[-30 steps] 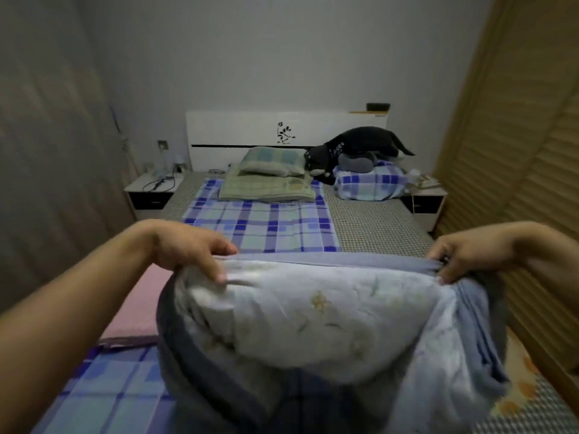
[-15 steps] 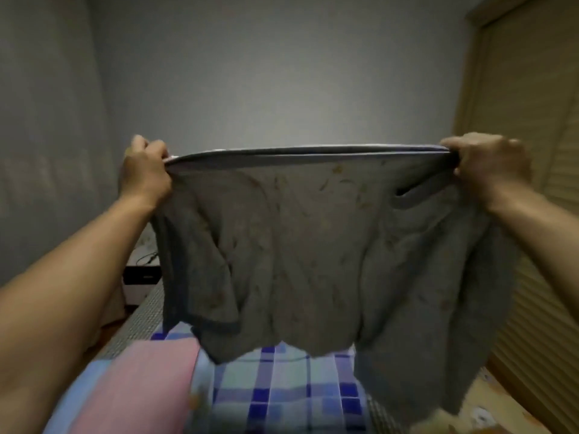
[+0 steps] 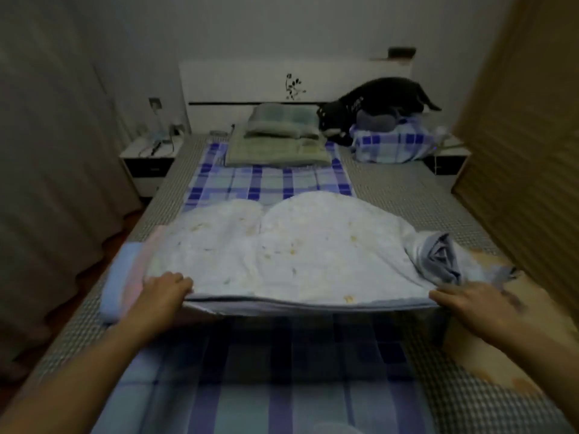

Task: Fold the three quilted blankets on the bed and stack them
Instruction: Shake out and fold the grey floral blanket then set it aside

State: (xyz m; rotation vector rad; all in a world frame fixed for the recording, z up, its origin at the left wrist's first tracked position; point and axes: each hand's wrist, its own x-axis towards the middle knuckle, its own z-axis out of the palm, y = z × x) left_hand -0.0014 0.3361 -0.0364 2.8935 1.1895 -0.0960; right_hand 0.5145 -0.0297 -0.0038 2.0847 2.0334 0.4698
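A pale blue quilted blanket (image 3: 300,252) with small yellow flowers billows over the middle of the bed, its near edge lifted. My left hand (image 3: 164,292) grips the near left corner. My right hand (image 3: 466,300) holds the near right corner, fingers over the edge. A pink and blue folded blanket (image 3: 125,277) lies under its left side. A cream blanket with orange print (image 3: 488,339) lies at the right. The grey underside bunches at the right end (image 3: 438,255).
The bed (image 3: 407,189) has a blue checked sheet (image 3: 269,180). Green pillows (image 3: 279,133), a checked bundle (image 3: 391,145) and a black cat (image 3: 372,104) are at the headboard. A wardrobe (image 3: 526,136) stands right, a curtain (image 3: 47,151) and nightstand (image 3: 147,158) left.
The blanket, held high in front of me half a second ago, has come down and spread forward over the bed. Both hands have dropped low while keeping the corners.
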